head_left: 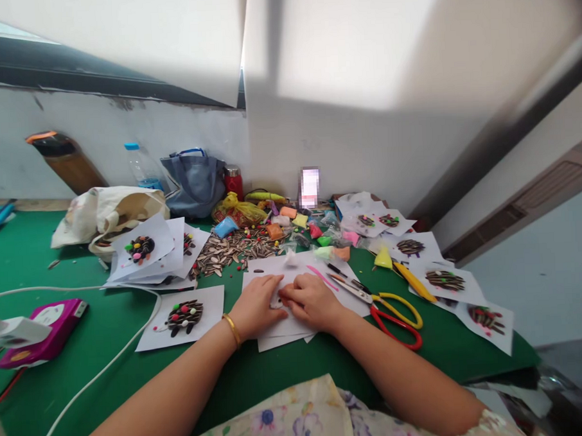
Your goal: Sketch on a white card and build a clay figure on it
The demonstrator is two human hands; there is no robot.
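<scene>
White paper sheets (268, 265) lie on the green table in front of me. My left hand (260, 306) rests on the top sheet, fingers stretched out and thumb apart. Beside it my right hand (314, 300) is curled, its fingertips pressed together at the paper. A small dark-dotted mark or piece shows between the hands; whatever the right fingertips hold is hidden. One sunflower seed (258, 271) sits near the sheet's top edge. Right of my right hand are a pink strip (321, 278), a black pen (339, 270) and scissors (372, 299) with red and yellow handles.
Striped sunflower seeds (229, 251) are heaped beyond the paper, near bagged coloured clay (275, 231). A seed-covered hedgehog card (154, 336) lies left, more cards (506, 340) right. A white cable (90, 381) crosses the left side near a purple box (59, 331). A phone (309, 188) stands behind.
</scene>
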